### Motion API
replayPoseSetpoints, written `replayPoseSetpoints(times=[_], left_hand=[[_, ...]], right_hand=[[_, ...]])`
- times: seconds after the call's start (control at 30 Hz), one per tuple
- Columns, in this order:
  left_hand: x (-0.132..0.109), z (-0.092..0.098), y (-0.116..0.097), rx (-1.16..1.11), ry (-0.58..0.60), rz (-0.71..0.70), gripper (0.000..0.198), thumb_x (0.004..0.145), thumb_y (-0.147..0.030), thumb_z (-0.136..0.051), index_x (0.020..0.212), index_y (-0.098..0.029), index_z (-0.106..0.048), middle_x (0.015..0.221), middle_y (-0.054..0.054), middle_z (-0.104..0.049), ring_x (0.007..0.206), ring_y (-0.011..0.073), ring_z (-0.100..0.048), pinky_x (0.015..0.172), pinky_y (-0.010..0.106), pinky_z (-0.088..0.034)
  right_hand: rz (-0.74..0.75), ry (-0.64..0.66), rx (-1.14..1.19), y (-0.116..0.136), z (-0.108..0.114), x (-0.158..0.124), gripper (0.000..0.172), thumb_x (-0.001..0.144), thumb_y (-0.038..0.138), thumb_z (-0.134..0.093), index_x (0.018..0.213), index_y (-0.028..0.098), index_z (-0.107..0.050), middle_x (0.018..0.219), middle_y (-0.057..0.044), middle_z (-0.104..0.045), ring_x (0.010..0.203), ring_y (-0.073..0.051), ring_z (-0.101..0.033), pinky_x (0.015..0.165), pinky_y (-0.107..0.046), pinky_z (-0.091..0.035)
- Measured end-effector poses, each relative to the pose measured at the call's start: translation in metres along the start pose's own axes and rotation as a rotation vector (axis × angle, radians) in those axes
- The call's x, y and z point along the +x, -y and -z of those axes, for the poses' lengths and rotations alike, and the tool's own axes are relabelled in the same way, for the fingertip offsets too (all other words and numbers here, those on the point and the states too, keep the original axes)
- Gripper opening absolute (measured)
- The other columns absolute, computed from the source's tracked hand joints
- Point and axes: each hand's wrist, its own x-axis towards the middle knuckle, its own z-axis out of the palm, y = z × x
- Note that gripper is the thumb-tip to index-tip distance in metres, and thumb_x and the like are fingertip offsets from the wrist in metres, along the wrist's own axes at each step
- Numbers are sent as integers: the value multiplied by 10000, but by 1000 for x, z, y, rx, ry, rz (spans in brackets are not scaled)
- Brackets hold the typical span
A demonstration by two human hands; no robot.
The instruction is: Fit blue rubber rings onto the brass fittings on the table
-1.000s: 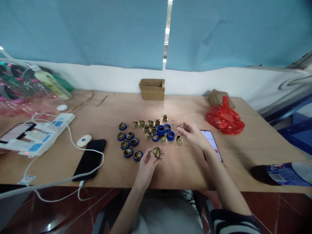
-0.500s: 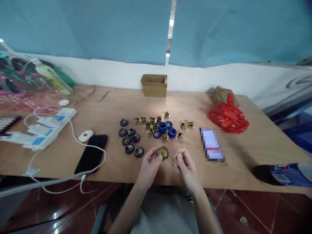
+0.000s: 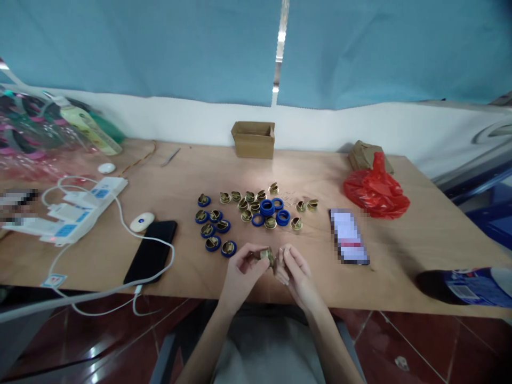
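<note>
My left hand [image 3: 241, 272] is closed round a small brass fitting [image 3: 267, 256] just above the near edge of the wooden table [image 3: 184, 181]. My right hand [image 3: 294, 272] is pinched against the same fitting from the right; whatever tiny piece its fingertips hold is too small to make out. Beyond my hands lie several loose brass fittings [image 3: 246, 215], several blue rings [image 3: 283, 217], and a group of brass fittings set in blue rings [image 3: 213, 244].
A black phone [image 3: 151, 251] on a white cable and a white power strip [image 3: 86, 207] lie to the left. Another phone [image 3: 349, 237] and a red plastic bag [image 3: 376, 191] are on the right. A small cardboard box [image 3: 253, 139] stands at the back; a dark bottle [image 3: 466, 286] lies at the right edge.
My right hand came back from the pile of parts to the near edge and closed in on the brass fitting held by my left hand. The hands now touch.
</note>
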Motion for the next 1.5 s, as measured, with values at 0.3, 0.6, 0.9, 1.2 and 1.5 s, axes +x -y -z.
replayPoseSetpoints(times=[0.3,0.6,0.9,1.2,1.5], left_hand=[[-4,1,0,-8,45,-27,184,797,-274,-806,949,-180,-760,841,27,-719,749,133,-658,713,226,-553],[-7,5,1,37,156,-48,258,938,-331,-675,1167,-223,-725,1054,60,-728,923,165,-673,819,241,-550],[-11,4,-7,9,112,-43,224,952,-358,-662,1117,-226,-737,1005,42,-708,860,144,-640,794,228,-525],[-15,-5,-11,-108,79,-11,257,963,-434,-635,1060,-211,-719,1016,50,-699,918,161,-634,830,240,-502],[-15,-18,-25,-338,155,-62,207,972,-407,-618,979,-222,-709,955,33,-689,895,157,-644,840,243,-517]], right_hand=[[69,-4,-195,-11,9,-2,347,998,481,-601,803,206,-521,638,68,-386,538,-83,-312,516,-228,-275],[231,8,-433,8,-3,-7,319,981,433,-626,771,214,-529,679,41,-531,616,-112,-521,615,-238,-423],[312,90,-738,14,-5,-18,139,1030,287,-520,903,233,-523,844,0,-589,783,-154,-584,744,-289,-458],[530,129,-1113,32,-18,-23,130,976,162,-547,899,241,-479,778,30,-533,673,-131,-529,628,-250,-421],[882,209,-1427,47,-33,-25,126,964,99,-496,944,218,-534,763,-31,-597,684,-189,-573,616,-307,-494]])
